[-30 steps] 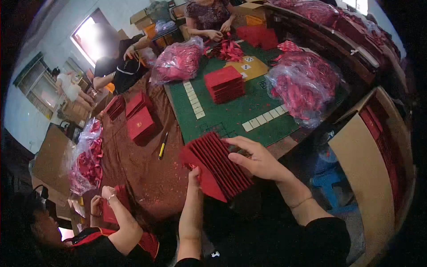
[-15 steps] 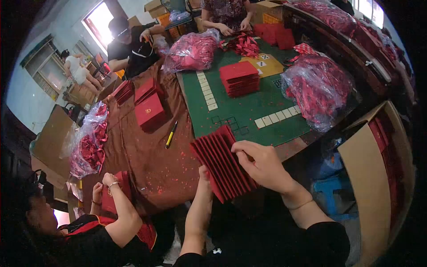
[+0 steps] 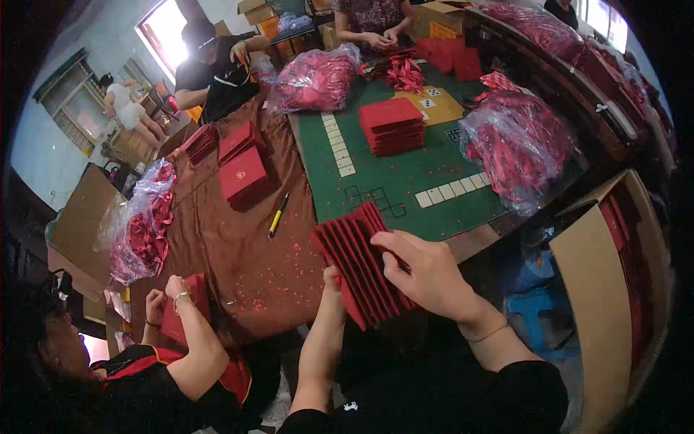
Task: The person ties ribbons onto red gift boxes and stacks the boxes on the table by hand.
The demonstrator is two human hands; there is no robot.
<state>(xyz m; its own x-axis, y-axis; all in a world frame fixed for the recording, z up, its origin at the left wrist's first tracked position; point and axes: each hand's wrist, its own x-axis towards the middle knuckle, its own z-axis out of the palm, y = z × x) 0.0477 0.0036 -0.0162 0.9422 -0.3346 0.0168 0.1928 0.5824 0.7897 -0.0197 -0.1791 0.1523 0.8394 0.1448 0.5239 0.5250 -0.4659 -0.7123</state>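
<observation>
A thick stack of red folded cards [image 3: 361,267] is held over the table's near edge, its many edges facing up. My left hand [image 3: 331,278] grips the stack from the left and below, thumb showing and the other fingers hidden. My right hand [image 3: 419,271] touches the upper right side of the stack, thumb and fingertips bent around the edges of a few cards. Beyond them, a neat red pile [image 3: 392,126] stands on the green mat [image 3: 325,173]. More red boxes or cards [image 3: 244,176] lie on the brown cloth [image 3: 246,253], near a yellow and black pen [image 3: 278,215].
Plastic bags of red ribbon [image 3: 314,79] [image 3: 517,148] rest on the table, another bag [image 3: 144,224] at its left. A co-worker [image 3: 188,347] handles a red item at lower left; others sit across. An open carton [image 3: 593,289] and blue stool [image 3: 535,318] stand at right.
The view has turned, so the table appears shifted right. The stack now shows its edges more upright, and my right hand's fingers have closed in on its upper edge.
</observation>
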